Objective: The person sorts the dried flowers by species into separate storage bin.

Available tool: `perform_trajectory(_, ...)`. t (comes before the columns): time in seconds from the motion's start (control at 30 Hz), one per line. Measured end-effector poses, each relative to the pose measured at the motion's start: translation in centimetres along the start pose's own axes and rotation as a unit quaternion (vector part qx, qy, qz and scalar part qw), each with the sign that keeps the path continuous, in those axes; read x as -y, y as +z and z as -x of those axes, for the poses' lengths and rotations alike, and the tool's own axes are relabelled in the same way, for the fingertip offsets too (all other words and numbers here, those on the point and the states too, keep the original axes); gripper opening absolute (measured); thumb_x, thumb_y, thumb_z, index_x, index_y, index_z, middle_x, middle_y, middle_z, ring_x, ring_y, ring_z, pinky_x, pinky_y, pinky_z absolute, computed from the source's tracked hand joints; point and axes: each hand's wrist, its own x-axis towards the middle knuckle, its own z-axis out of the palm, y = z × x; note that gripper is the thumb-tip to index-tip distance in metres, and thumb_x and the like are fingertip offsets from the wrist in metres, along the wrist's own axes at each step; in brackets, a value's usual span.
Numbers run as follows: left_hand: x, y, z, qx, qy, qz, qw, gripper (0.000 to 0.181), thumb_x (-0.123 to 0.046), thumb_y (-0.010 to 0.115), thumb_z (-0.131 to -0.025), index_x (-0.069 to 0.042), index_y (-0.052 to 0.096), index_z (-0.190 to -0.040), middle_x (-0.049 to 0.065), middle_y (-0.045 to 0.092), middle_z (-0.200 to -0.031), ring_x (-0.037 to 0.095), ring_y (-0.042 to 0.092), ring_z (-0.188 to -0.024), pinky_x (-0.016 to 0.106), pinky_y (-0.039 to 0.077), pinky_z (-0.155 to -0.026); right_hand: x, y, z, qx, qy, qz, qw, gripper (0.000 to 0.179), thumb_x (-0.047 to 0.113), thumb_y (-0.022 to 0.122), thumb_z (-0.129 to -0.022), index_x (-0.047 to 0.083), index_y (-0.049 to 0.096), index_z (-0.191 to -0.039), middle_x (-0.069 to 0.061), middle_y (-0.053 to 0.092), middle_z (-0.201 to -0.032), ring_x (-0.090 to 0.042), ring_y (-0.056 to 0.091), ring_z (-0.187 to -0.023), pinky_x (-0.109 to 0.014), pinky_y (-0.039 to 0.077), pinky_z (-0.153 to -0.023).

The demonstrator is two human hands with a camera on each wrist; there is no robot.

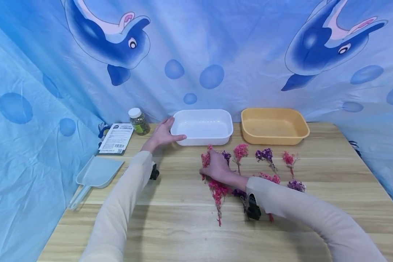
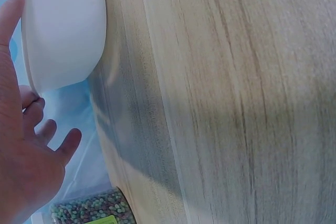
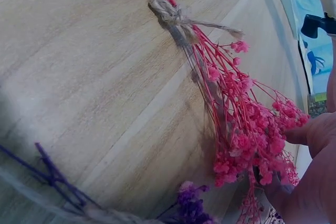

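Observation:
My left hand point(image 1: 163, 134) holds the left end of the white basin point(image 1: 204, 141), thumb along the near rim and fingers at the side. In the left wrist view its thumb and index finger touch the rim of the basin point(image 2: 68, 30). My right hand point(image 1: 218, 168) pinches a bunch of pink dried flowers point(image 1: 205, 160) below its blooms, thumb across the stems; its other fingers are partly hidden. Under that hand lies another pink bunch point(image 1: 218, 191), tied with twine point(image 3: 170, 14) in the right wrist view. A purple bunch point(image 1: 227, 155) shows just behind the hand.
More bunches lie to the right, including a pink one point(image 1: 240, 152) and a purple one point(image 1: 264, 155). A yellow basin point(image 1: 275, 140) stands at the back right. Leftward are a white-capped jar point(image 1: 139, 123), a printed packet point(image 1: 116, 138) and a pale blue dustpan point(image 1: 98, 173).

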Motion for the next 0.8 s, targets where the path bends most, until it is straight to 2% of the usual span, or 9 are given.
perform_trajectory(0.17,0.15,0.01,0.05,-0.004,-0.003,0.004,1.0000,0.111,-0.061,0.072,-0.082,0.000,0.020,-0.158,0.015,0.019,-0.164,0.038,0.013,-0.149,0.056,0.013,-0.119,0.37,0.52,-0.26,0.001,0.019,0.011,0.9997,0.085,0.019,0.090,-0.074,-0.009,0.044,-0.140,-0.010,0.063,-0.089,-0.018,0.062,-0.068,-0.036,0.057,-0.079)
perform_trajectory(0.3,0.22,0.08,0.12,-0.007,-0.004,0.014,0.9999,0.111,-0.061,0.073,-0.081,0.000,0.021,-0.158,0.015,0.018,-0.164,0.039,0.013,-0.149,0.056,0.014,-0.119,0.48,0.79,-0.27,-0.005,0.017,0.023,0.9996,0.081,0.015,0.089,-0.075,-0.009,0.045,-0.139,-0.019,0.064,-0.109,-0.026,0.065,-0.086,-0.039,0.056,-0.086)
perform_trajectory(0.4,0.20,0.10,0.17,-0.006,-0.004,0.017,0.9998,0.111,-0.060,0.074,-0.081,0.000,0.021,-0.158,0.016,0.019,-0.164,0.038,0.013,-0.149,0.056,0.014,-0.119,0.45,0.86,-0.27,-0.008,0.013,0.022,0.9996,0.078,0.010,0.086,-0.075,-0.009,0.046,-0.139,-0.022,0.064,-0.115,-0.029,0.065,-0.092,-0.040,0.056,-0.086)
perform_trajectory(0.67,0.02,0.01,0.23,-0.010,-0.002,0.022,0.9997,0.110,-0.060,0.074,-0.081,0.000,0.022,-0.157,0.015,0.020,-0.164,0.037,0.014,-0.149,0.054,0.015,-0.119,0.34,0.69,-0.33,-0.004,0.025,0.000,0.9997,0.080,0.004,0.080,-0.072,-0.008,0.042,-0.143,-0.022,0.065,-0.109,-0.027,0.064,-0.086,-0.040,0.057,-0.078)
perform_trajectory(0.8,-0.06,-0.11,0.34,-0.008,-0.004,0.023,0.9997,0.110,-0.061,0.074,-0.081,0.000,0.022,-0.157,0.016,0.019,-0.164,0.038,0.014,-0.149,0.055,0.015,-0.119,0.39,0.61,-0.26,0.004,0.034,-0.022,0.9992,0.085,0.002,0.079,-0.072,-0.005,0.039,-0.146,-0.015,0.066,-0.093,-0.022,0.062,-0.070,-0.035,0.056,-0.066)
